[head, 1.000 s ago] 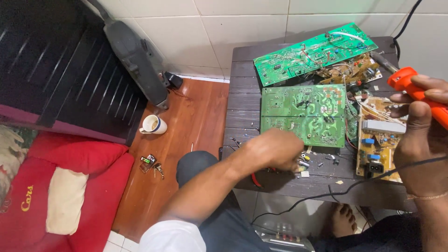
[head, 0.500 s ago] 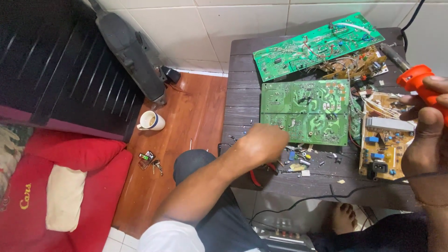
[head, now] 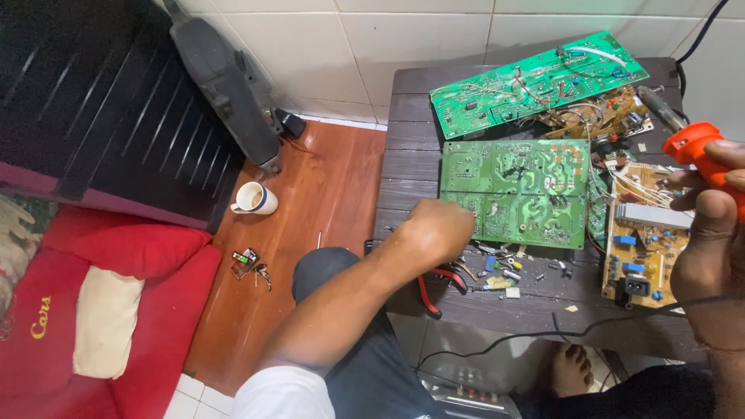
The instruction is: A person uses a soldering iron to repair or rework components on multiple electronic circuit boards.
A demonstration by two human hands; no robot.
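Observation:
My left hand [head: 436,231] lies curled, back up, on the dark wooden table [head: 411,116] at the near left corner of a large green circuit board [head: 512,190]; its fingertips are hidden. Just below it are red-handled pliers [head: 434,285] and several small loose components [head: 504,271]. My right hand [head: 710,240] grips an orange-handled soldering iron [head: 697,147], tip pointing up-left, above a tan board [head: 644,237] carrying blue and grey parts.
A second green board [head: 535,81] and a brown board [head: 601,116] lie at the table's back. A black cable [head: 543,336] hangs off the front edge. On the wooden floor stand a white mug [head: 252,199] and keys [head: 248,264]; a red cushion [head: 116,248] lies left.
My left hand has slid left along the table's front, from the loose components to the green board's near left corner. My right hand still holds the soldering iron at the right.

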